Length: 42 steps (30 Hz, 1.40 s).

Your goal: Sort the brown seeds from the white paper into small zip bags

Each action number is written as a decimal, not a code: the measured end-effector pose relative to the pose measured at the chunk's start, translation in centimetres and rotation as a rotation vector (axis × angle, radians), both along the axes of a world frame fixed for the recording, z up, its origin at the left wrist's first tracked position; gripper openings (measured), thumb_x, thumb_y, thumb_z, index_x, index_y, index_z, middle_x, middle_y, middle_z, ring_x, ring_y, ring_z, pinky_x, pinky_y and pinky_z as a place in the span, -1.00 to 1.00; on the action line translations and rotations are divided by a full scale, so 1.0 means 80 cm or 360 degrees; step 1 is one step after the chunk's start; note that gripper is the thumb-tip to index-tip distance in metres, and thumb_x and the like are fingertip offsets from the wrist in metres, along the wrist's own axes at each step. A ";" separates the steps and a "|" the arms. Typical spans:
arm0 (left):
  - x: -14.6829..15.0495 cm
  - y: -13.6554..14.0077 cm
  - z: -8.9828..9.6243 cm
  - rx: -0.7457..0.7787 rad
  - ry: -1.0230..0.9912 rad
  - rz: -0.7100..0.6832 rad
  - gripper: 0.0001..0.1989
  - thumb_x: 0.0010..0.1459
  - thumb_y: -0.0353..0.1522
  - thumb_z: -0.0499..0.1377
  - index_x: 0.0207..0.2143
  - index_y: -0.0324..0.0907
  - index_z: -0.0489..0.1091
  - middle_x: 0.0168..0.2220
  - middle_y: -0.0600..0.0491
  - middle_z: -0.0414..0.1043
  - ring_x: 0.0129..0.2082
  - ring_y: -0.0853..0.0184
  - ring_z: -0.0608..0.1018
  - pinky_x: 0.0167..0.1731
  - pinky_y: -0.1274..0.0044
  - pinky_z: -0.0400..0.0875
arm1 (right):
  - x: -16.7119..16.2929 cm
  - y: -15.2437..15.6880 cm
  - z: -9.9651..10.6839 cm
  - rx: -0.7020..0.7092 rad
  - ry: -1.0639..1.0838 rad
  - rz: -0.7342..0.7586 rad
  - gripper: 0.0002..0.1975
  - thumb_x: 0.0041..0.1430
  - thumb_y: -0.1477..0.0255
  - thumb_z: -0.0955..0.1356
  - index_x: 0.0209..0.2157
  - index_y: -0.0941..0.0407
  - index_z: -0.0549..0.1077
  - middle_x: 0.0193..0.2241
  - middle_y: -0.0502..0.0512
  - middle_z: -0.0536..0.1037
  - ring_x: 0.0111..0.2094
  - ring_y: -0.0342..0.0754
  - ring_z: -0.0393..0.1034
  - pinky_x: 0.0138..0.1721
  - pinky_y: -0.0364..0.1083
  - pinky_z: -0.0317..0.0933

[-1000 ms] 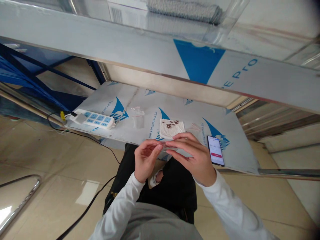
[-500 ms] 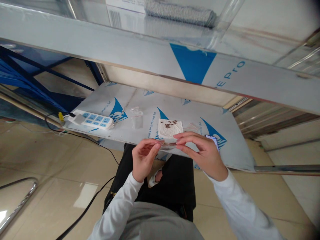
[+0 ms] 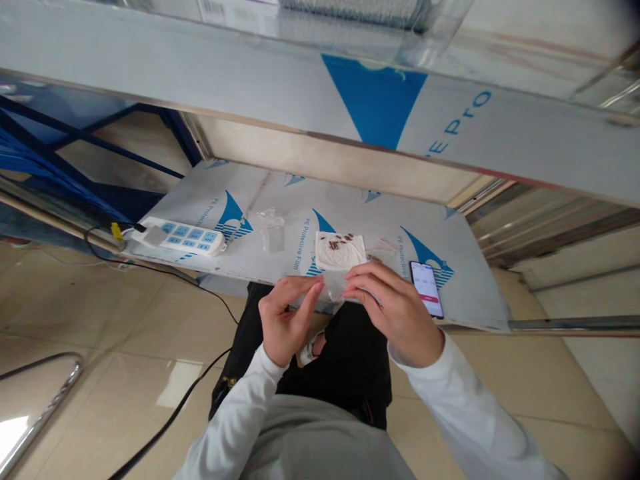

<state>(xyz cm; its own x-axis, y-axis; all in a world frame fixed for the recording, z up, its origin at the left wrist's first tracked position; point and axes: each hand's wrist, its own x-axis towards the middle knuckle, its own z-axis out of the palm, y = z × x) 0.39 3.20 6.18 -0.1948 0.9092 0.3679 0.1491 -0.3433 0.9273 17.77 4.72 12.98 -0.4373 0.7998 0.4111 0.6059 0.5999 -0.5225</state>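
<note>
over the near edge of a film-covered shelf (image 3: 340, 200), the left hand (image 3: 285, 320) and right hand (image 3: 400, 310) pinch opposite sides of a small clear bag (image 3: 334, 285), fingers nearly closed, with power strip (image 3: 187, 238), white pad (image 3: 345, 257) and phone (image 3: 427, 290) lying about, pale glossy tiles (image 3: 130, 333) below

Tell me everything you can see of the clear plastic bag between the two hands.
The clear plastic bag looks small, thin and see-through, with a pale sheen. The left hand pinches one side at the fingertips and the right hand the other, holding it near the front edge of the table, just on the wearer's side of the white square pad. Whether it is open or contains anything, I can't tell.
</note>
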 end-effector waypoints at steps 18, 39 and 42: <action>-0.013 0.016 -0.017 -0.0866 -0.0385 -0.0700 -0.73 0.03 -0.23 0.27 -0.48 -0.29 0.43 -0.58 0.07 0.44 -0.60 0.47 0.44 -0.56 0.64 0.34 | -0.008 0.027 -0.057 -0.1298 0.1309 -0.0444 -0.70 -0.05 0.22 0.47 -0.38 0.17 0.54 -0.45 0.10 0.62 -0.51 -0.12 0.47 -0.53 -0.18 0.29; -0.002 0.000 -0.027 -0.0660 -0.0210 -0.0557 -0.84 0.12 -0.30 0.21 -0.36 -0.24 0.45 -0.39 0.01 0.51 -0.35 0.35 0.51 -0.28 0.56 0.39 | -0.018 -0.021 -0.082 -0.1249 0.1173 -0.0343 -0.83 0.04 0.34 0.45 -0.32 0.11 0.53 -0.34 0.07 0.60 -0.30 -0.08 0.48 -0.22 -0.15 0.33; -0.003 0.004 -0.027 -0.0609 -0.0147 -0.0508 -0.85 0.12 -0.31 0.21 -0.37 -0.24 0.44 -0.39 0.02 0.50 -0.35 0.37 0.50 -0.29 0.58 0.38 | -0.010 -0.021 -0.086 -0.1404 0.1323 -0.0334 -0.82 0.04 0.31 0.45 -0.33 0.12 0.51 -0.38 0.05 0.60 -0.34 -0.11 0.48 -0.27 -0.17 0.33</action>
